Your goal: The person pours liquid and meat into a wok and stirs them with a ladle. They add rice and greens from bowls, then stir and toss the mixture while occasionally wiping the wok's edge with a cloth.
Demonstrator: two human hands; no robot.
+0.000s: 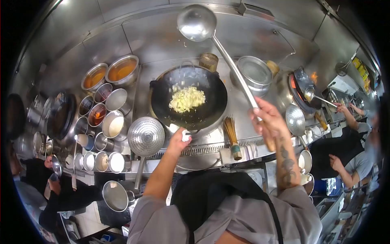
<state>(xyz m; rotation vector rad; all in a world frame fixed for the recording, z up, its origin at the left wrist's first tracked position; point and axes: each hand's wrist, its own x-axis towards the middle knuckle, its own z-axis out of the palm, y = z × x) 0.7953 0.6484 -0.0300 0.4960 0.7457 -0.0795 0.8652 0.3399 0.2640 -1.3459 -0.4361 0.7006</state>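
My left hand [178, 141] is closed around the near handle of a black wok [217, 91], with a white cloth [185, 135] at the grip. Chopped pale yellow-green food [187, 99] lies heaped in the wok, and a few bits above it look airborne. Raised to the right of the wok, my right hand [270, 120] grips the long handle of a ladle [197, 23]. The ladle's bowl is up near the back wall, well above the wok. A bamboo brush [232, 136] lies between my hands, touching neither.
Left stand bowls of amber liquid [122, 69] and several seasoning pots [113, 124]. A perforated strainer [146, 137] sits close by my left forearm. Behind my right hand is a metal pot [255, 73]. Co-workers' hands [343, 109] work at another flaming wok [302, 89] on the right.
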